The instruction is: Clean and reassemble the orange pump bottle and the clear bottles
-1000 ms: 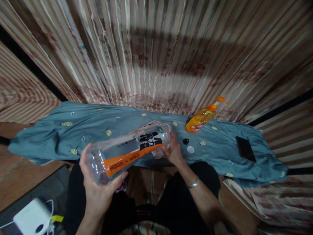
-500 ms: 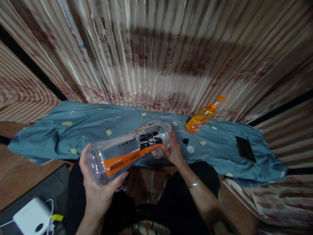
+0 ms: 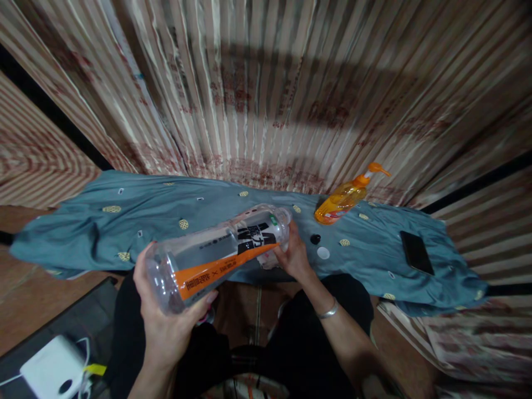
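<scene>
A large clear plastic bottle [image 3: 216, 257] with an orange and black label is held slantwise over the blue-green cloth. Its base lies in my left hand [image 3: 166, 321], the fingers wrapped round it and the thumb along the near side. At the neck, my right hand [image 3: 296, 252] grips the bottle, most of its fingers hidden behind it. No cap shows on the mouth. A small black object [image 3: 315, 239] and a white disc [image 3: 323, 252] lie on the cloth to the right. Something pale and crumpled [image 3: 269, 260] shows under the bottle near my right hand.
A pump bottle of orange liquid [image 3: 341, 200] stands at the back of the cloth-covered table [image 3: 224, 194]. Farther right lies a black phone [image 3: 417, 252]. A white device [image 3: 54, 368] with cables sits at lower left. Striped curtains [image 3: 266, 88] hang behind.
Hardly anything differs. The whole view has shifted very slightly, while both hands keep the same hold on the bottle.
</scene>
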`<state>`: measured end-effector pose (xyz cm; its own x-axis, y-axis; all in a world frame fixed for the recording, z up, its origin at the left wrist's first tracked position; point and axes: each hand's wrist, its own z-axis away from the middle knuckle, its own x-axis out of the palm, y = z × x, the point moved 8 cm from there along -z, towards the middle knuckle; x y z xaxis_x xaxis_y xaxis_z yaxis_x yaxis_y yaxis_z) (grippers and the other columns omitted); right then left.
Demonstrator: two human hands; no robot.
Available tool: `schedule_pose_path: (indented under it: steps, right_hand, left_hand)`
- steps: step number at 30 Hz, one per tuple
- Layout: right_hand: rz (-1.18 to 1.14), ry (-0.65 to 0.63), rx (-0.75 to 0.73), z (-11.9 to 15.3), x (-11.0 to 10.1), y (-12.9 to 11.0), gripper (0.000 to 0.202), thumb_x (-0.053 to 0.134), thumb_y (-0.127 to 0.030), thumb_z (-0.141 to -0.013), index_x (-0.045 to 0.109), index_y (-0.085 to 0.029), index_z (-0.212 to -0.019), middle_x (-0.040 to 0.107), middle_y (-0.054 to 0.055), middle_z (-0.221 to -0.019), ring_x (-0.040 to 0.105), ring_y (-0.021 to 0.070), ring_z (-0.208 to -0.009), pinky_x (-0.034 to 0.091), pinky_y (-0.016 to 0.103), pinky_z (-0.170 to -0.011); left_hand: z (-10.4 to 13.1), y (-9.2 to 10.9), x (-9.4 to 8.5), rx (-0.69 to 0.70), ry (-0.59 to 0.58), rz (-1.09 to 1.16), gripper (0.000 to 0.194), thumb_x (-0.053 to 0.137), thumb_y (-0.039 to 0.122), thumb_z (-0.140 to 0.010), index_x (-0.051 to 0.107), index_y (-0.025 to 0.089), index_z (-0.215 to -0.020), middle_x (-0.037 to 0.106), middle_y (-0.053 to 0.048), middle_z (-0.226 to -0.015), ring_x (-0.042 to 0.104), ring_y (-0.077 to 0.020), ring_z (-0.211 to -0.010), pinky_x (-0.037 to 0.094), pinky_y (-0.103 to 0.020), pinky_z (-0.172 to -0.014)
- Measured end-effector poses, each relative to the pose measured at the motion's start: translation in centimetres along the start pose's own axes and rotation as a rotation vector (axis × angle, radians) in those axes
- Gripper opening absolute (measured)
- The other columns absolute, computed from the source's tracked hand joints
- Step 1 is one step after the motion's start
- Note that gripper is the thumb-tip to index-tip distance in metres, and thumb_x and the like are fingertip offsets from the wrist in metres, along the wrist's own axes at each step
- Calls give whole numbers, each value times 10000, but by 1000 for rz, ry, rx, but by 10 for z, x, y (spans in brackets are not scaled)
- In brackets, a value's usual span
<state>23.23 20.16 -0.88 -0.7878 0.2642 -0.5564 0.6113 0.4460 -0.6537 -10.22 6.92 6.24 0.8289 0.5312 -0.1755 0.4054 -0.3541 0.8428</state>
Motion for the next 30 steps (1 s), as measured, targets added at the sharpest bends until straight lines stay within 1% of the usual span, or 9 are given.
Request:
schedule_pose_path:
  steps: [3,4,6,10,14,18,21,26,30]
  right_hand:
    - [3,-12,13,0,0,1,916,631,-754,-1093,433,-186,-1784,693,247,-1709,774,438,-1484,697,610,-1188]
    - [4,-15,19,1,0,1,915,634,-745,-1093,428,-184,-1787,696,246,-1705,776,435,-1480,696,610,-1190]
    - [6,-22,30,1,0,1,911,637,-728,-1093,432,-174,-1786,700,256,-1698,784,437,-1467,696,613,-1191]
    - [0,-38,37,1,-1,0,914,640,-726,-1092,430,-165,-1782,690,277,-1707,788,449,-1459,702,621,-1176]
    - [0,-42,31,1,-2,-1,910,638,-731,-1093,420,-178,-1783,715,260,-1678,809,438,-1423,713,599,-1154]
    - [-9,-27,15,1,-3,-2,923,627,-769,-1092,437,-168,-1765,713,273,-1673,807,453,-1423,707,621,-1162]
    - [-14,-31,30,2,-4,-1,926,639,-768,-1086,434,-180,-1772,713,260,-1678,801,450,-1431,700,637,-1173]
    - [-32,-26,47,1,-4,-2,892,668,-704,-1085,438,-189,-1776,747,246,-1639,814,445,-1406,710,623,-1158]
    - [-30,-22,53,0,-3,-2,912,662,-732,-1083,432,-176,-1768,763,252,-1611,826,443,-1385,715,609,-1148]
  left_hand:
    - [0,9,3,-3,34,-3,1202,1134,383,-619,645,462,-1714,690,-41,-1615,755,-349,-1370,655,-481,-1215]
    - [0,10,2,-33,70,8,1184,1129,406,-623,656,449,-1707,686,-44,-1620,745,-354,-1382,633,-495,-1245]
    - [0,13,4,-64,99,32,1178,1121,442,-626,655,433,-1708,687,-48,-1615,735,-356,-1393,627,-503,-1251]
    - [0,17,8,-74,76,22,1169,1123,433,-605,672,454,-1684,686,-33,-1606,724,-340,-1393,617,-484,-1259]
    - [-1,10,3,-97,105,30,1178,1129,451,-586,674,430,-1672,670,-49,-1641,691,-387,-1476,566,-541,-1325]
    - [-2,3,1,-62,17,10,1268,1161,349,-537,641,457,-1689,659,-53,-1667,724,-403,-1452,633,-535,-1253]
    - [-1,-1,-2,-77,14,15,1263,1155,341,-553,631,461,-1697,653,-60,-1691,710,-424,-1492,639,-551,-1251]
    - [-1,-2,-1,-99,23,22,1255,1151,352,-556,630,433,-1695,660,-77,-1681,711,-438,-1495,603,-586,-1295]
    - [-2,-2,-1,-98,18,9,1270,1163,348,-532,635,416,-1685,659,-85,-1674,714,-439,-1490,610,-582,-1286]
